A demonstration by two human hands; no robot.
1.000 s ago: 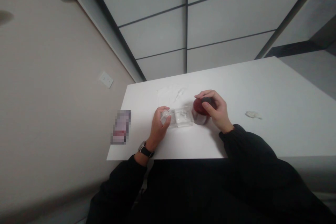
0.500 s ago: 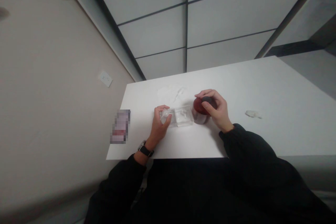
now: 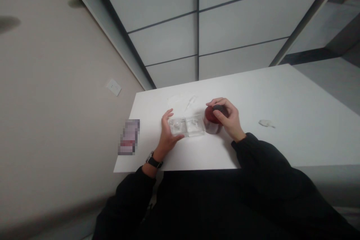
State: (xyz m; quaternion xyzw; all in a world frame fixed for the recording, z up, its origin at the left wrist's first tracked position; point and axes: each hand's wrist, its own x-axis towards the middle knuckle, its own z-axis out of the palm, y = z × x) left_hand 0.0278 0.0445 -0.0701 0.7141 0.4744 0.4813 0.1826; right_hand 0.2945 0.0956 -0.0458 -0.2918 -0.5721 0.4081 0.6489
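A clear plastic box with two compartments (image 3: 195, 129) lies on the white table, small clear items inside it that I cannot make out. Around its left end my left hand (image 3: 168, 134) is spread open, thumb by the near edge and fingers by the far left corner. Against the box's right end stands a jar-like container (image 3: 213, 129) with a see-through lower part and a dark red top (image 3: 210, 115). My right hand (image 3: 229, 116) grips that top by its dark grey round knob (image 3: 218, 108); its palm hides the right side.
Behind the box lies a thin clear piece, perhaps plastic (image 3: 191, 102), on the table (image 3: 197, 157). A crumpled whitish scrap (image 3: 266, 123) is to the right. At the left edge lies a pixelated flat object (image 3: 129, 137). A wall (image 3: 70, 120) borders the left side.
My left hand has opened, its fingers and thumb moving apart from over the left compartment to the box's edges. My right hand stays on the red top. The view has shifted slightly.
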